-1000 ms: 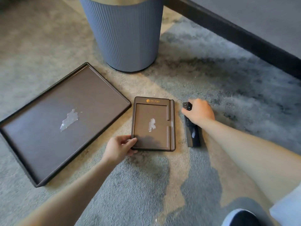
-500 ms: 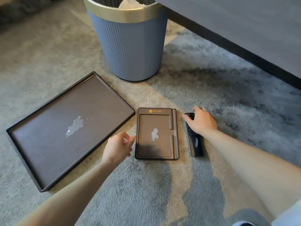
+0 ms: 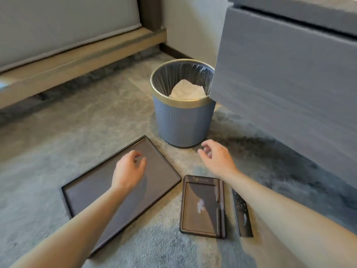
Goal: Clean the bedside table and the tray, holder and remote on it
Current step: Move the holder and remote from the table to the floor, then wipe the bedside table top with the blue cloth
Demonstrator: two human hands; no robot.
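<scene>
Left hand (image 3: 129,171) loosely curled, empty, above tray (image 3: 92,192). Right hand (image 3: 216,158) fingers half spread, empty, between bin (image 3: 181,122) and holder (image 3: 202,206); remote (image 3: 242,212) untouched.

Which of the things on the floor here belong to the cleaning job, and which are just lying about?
Part of the job:
- tray, on the carpet, under the left hand
- holder, smear on it
- remote
- bedside table

Just there:
- bin with crumpled paper inside
- carpet
- bed base

The right hand holds nothing.
</scene>
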